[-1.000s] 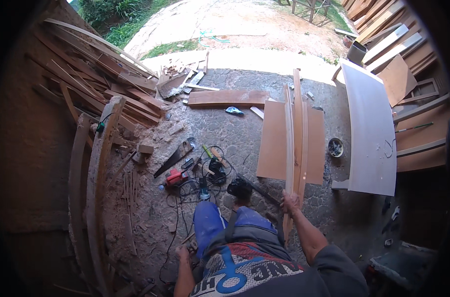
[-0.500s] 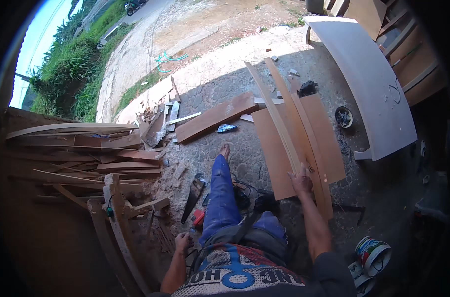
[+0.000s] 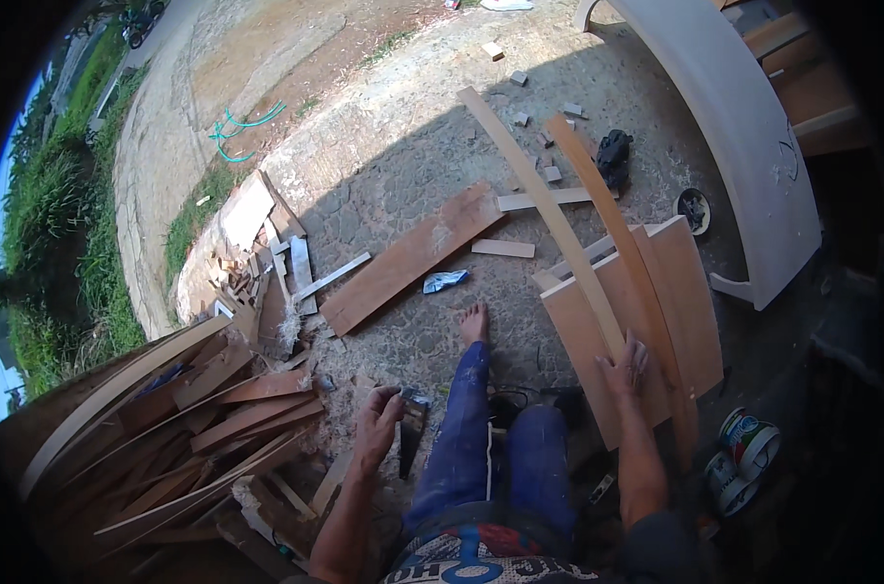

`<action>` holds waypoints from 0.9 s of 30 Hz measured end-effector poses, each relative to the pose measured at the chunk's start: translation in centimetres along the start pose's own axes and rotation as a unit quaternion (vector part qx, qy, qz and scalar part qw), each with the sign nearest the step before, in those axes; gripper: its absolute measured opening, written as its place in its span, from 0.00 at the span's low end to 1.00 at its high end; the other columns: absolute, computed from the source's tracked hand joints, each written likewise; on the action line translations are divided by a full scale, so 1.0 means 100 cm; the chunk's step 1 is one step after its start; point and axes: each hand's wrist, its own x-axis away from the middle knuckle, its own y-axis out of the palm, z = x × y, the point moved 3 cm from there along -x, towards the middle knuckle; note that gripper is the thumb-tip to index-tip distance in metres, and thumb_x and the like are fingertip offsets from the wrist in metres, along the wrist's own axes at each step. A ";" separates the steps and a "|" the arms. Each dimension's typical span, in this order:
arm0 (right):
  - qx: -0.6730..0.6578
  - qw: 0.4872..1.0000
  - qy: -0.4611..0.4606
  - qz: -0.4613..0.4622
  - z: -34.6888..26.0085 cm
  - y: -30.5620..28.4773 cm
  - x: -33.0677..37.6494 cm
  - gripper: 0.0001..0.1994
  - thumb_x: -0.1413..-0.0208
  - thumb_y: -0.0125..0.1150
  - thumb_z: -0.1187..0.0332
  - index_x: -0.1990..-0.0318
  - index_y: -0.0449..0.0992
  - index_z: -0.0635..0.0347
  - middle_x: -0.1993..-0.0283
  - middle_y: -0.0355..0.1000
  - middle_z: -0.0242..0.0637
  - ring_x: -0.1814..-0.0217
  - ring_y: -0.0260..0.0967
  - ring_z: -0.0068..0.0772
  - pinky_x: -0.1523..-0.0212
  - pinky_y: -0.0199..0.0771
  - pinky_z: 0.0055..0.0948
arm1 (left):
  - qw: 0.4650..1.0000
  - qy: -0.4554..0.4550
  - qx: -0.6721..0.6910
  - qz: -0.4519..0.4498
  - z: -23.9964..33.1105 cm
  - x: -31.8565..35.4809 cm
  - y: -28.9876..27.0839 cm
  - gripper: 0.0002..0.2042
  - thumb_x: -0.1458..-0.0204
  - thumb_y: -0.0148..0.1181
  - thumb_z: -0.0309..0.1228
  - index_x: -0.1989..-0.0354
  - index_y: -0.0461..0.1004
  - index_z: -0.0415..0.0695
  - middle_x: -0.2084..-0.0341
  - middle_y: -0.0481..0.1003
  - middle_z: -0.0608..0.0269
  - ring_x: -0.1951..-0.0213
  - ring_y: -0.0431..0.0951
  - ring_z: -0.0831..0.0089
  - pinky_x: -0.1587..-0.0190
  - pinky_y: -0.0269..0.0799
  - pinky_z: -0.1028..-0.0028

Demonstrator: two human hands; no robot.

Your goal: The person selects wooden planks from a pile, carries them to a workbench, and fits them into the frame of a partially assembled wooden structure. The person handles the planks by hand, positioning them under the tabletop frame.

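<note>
My right hand [image 3: 625, 365] presses down on a long curved wooden strip [image 3: 549, 209] that lies across flat wooden panels [image 3: 690, 292] on the ground, with a second curved strip [image 3: 612, 224] just to its right. My left hand [image 3: 378, 420] is low on the left with its fingers curled by the handle of a dark handsaw [image 3: 409, 446] lying on the ground; whether it grips the saw is unclear. My leg in blue paint-spattered trousers [image 3: 466, 428] stretches forward between the hands and ends in a bare foot [image 3: 474, 321].
A brown plank [image 3: 413, 258] and a blue scrap [image 3: 445, 281] lie ahead. A pile of bent wooden strips [image 3: 198, 428] fills the left. At the right stand a large white curved panel [image 3: 753, 146], a small pot [image 3: 695, 206] and tins [image 3: 743, 457].
The view has swung left and down. My left hand has come forward to the handsaw. My right hand stays on the curved strip, lower along it.
</note>
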 end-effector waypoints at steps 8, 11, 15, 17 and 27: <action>-0.064 0.997 0.037 0.034 -0.022 0.010 -0.009 0.35 0.58 0.74 0.66 0.41 0.64 0.51 0.45 0.64 0.47 0.42 0.62 0.57 0.43 0.65 0.51 | 0.971 -0.120 -0.168 -0.124 -0.030 -0.074 -0.009 0.16 0.40 0.56 0.38 0.52 0.71 0.37 0.67 0.74 0.65 0.67 0.73 0.77 0.63 0.71 0.76; -0.075 0.995 0.046 0.050 -0.015 0.017 -0.011 0.29 0.59 0.74 0.70 0.49 0.67 0.56 0.49 0.65 0.48 0.46 0.63 0.57 0.47 0.67 0.52 | 0.960 -0.111 -0.214 -0.141 -0.028 -0.101 0.002 0.14 0.41 0.56 0.36 0.56 0.73 0.35 0.70 0.75 0.65 0.69 0.73 0.78 0.66 0.70 0.76; -0.062 0.997 0.014 0.054 -0.016 0.014 -0.007 0.24 0.53 0.70 0.64 0.51 0.66 0.58 0.52 0.65 0.47 0.47 0.65 0.53 0.50 0.68 0.50 | 0.934 -0.060 -0.300 -0.186 -0.004 -0.132 0.030 0.15 0.42 0.57 0.36 0.56 0.73 0.35 0.70 0.75 0.63 0.70 0.74 0.77 0.67 0.71 0.75; -0.123 0.991 -0.003 0.058 -0.036 0.008 0.010 0.22 0.50 0.66 0.63 0.52 0.65 0.60 0.54 0.65 0.47 0.49 0.66 0.53 0.53 0.69 0.51 | 0.922 -0.025 -0.328 -0.206 0.015 -0.135 0.043 0.15 0.42 0.57 0.35 0.56 0.73 0.35 0.69 0.76 0.61 0.69 0.75 0.76 0.66 0.72 0.75; -0.295 0.955 0.019 -0.002 -0.193 0.088 0.196 0.17 0.46 0.64 0.61 0.56 0.65 0.58 0.58 0.66 0.46 0.55 0.69 0.53 0.55 0.70 0.49 | 0.766 0.171 -0.537 -0.308 0.006 -0.116 0.012 0.12 0.43 0.57 0.32 0.56 0.74 0.36 0.64 0.79 0.48 0.61 0.80 0.59 0.56 0.74 0.65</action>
